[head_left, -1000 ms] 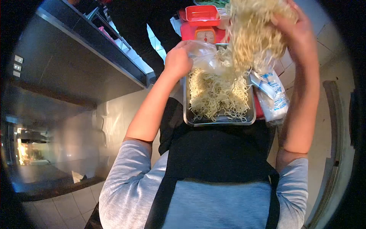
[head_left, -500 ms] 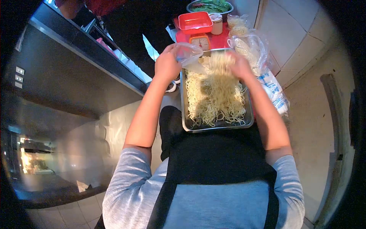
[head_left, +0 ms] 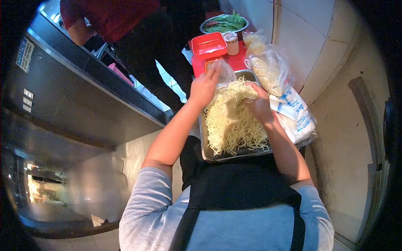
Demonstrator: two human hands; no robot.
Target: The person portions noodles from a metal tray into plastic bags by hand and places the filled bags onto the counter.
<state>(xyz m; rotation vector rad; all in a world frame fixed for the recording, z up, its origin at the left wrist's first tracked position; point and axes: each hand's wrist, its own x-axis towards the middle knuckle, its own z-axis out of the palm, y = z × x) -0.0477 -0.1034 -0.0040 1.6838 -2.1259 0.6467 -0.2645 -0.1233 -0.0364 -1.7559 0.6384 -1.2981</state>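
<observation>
Yellow noodles [head_left: 236,125] fill most of a metal tray [head_left: 204,146] in front of my body. My right hand [head_left: 260,102] is closed on a clump of noodles at the tray's back right, its fingers partly hidden by strands. At the back left, my left hand [head_left: 204,88] holds a clear plastic bag [head_left: 226,73], which hangs over the tray's back edge. Right of the tray lies a white and blue plastic package [head_left: 295,115], and behind it sits a clear bag of noodles [head_left: 268,73].
A red basket [head_left: 209,45], a lidded jar [head_left: 231,44] and a bowl of greens [head_left: 225,24] stand on a red surface [head_left: 238,62] behind the tray. An orange scale is mostly hidden. Another person [head_left: 121,21] stands at the back left beside a dark counter [head_left: 83,92].
My right hand has come down from above the right side to the noodles in the tray. The view has shifted, showing more of the other person and the greens.
</observation>
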